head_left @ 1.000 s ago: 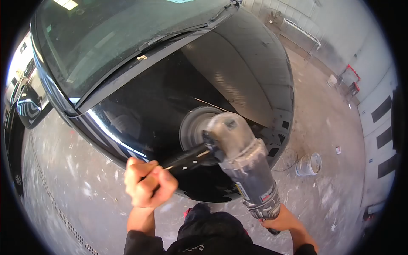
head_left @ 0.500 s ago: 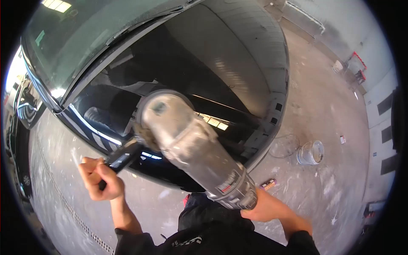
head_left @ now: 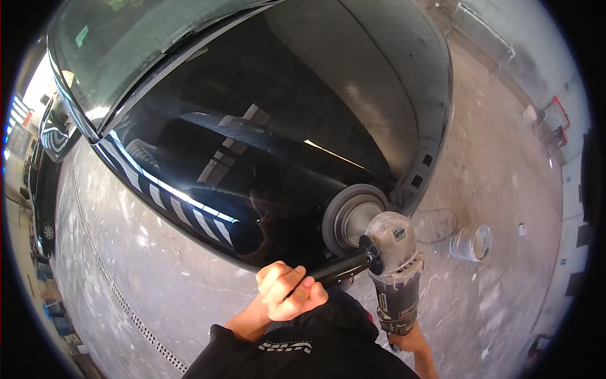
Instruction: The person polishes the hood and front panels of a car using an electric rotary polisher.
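Observation:
A car polisher (head_left: 394, 252) rests its round pad (head_left: 344, 215) against the glossy black hood (head_left: 252, 164), near the hood's front corner. My left hand (head_left: 289, 290) is closed around the polisher's black side handle (head_left: 341, 268). At the rear of the tool's body, my right hand (head_left: 410, 340) wraps around the grip, its fingers partly hidden. The pad is tilted toward me and its face against the paint cannot be seen. Light streaks and reflections run across the hood.
The windshield (head_left: 139, 50) rises behind the hood. A white bucket (head_left: 471, 243) stands on the dusty floor to the right. Along the left floor runs a drain grate (head_left: 126, 309), with another dark car (head_left: 47, 189) beyond. A red-framed object (head_left: 558, 114) is by the right wall.
The polisher has swung from the middle left of the hood to its near right corner. Both hands moved right with it, still holding it, and its head turned so the pad's edge shows.

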